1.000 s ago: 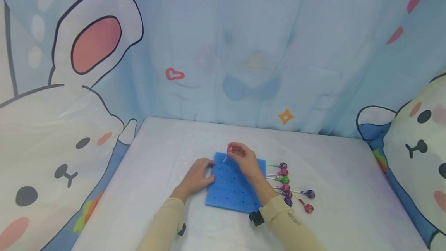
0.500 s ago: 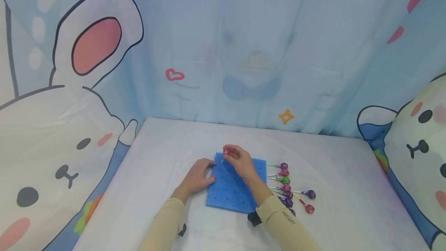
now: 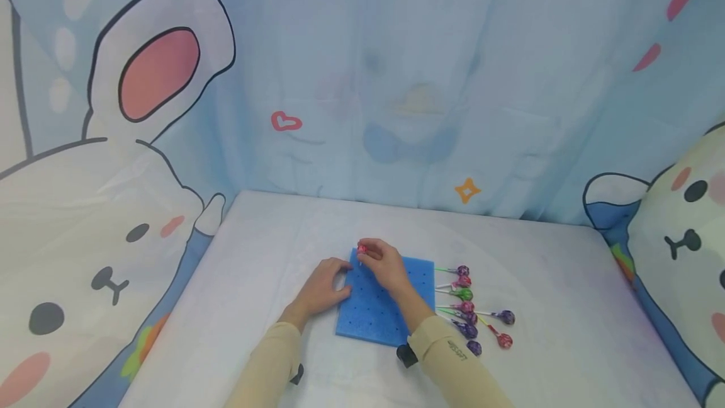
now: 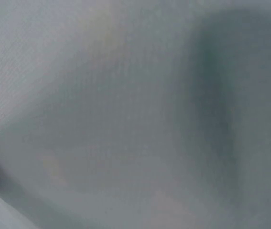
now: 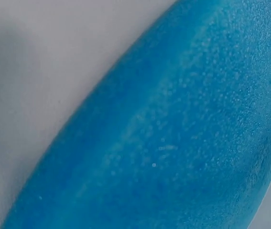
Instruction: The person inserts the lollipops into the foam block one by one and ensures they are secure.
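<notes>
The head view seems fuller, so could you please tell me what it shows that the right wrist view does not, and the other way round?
Only the head view plainly shows the left hand at the left edge of the blue board, the right hand pinching a red lollipop, more lollipops lying to the board's right, and the printed curtain.

Only the right wrist view shows the board's grainy surface up close; the slivers at its right edge are too cut off to identify.

Both show the blue board and the white tabletop.
</notes>
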`<state>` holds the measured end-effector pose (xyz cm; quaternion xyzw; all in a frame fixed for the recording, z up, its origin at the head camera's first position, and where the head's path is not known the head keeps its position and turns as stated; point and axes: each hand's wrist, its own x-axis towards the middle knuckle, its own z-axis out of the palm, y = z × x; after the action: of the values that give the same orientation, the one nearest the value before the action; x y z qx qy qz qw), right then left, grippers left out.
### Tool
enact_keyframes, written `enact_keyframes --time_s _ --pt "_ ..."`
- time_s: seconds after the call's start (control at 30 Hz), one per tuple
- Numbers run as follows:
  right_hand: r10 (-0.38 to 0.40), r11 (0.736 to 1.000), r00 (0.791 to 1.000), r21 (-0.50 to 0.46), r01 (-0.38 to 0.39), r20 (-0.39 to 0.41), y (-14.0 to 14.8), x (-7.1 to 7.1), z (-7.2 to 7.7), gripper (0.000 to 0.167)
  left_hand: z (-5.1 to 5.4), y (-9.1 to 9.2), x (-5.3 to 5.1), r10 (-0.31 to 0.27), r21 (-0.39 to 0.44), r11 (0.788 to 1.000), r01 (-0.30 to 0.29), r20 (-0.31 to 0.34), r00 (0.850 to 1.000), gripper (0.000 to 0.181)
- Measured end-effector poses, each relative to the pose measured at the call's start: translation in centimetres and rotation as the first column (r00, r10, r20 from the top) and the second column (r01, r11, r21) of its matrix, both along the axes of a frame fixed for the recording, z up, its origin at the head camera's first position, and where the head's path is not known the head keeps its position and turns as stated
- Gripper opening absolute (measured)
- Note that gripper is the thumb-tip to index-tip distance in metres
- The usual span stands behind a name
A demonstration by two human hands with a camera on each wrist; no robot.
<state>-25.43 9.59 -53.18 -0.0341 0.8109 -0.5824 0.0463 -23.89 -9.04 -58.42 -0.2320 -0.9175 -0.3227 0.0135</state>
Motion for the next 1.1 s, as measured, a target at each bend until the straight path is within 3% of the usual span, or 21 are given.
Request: enact_keyframes --time_s 0.2,0.67,1.1 --pt "-0.008 1.0 1.0 0.011 0.008 0.011 -0.1 -0.09 -0.08 0.034 0.0 0.02 -0.04 -0.016 0.015 1.0 0.017 -0.036 0.999 0.045" --pt "-0.007 1.0 1.0 -0.019 0.007 0.013 -0.23 0.27 0.24 0.036 0.25 0.0 0.22 -0.003 0.001 1.0 0.003 0.014 1.0 0.046" --pt "-0.012 1.0 0.999 -0.025 0.013 0.044 0.12 0.08 -0.03 0.043 0.29 0.02 0.17 0.003 0.0 1.0 -0.003 0.008 1.0 0.046"
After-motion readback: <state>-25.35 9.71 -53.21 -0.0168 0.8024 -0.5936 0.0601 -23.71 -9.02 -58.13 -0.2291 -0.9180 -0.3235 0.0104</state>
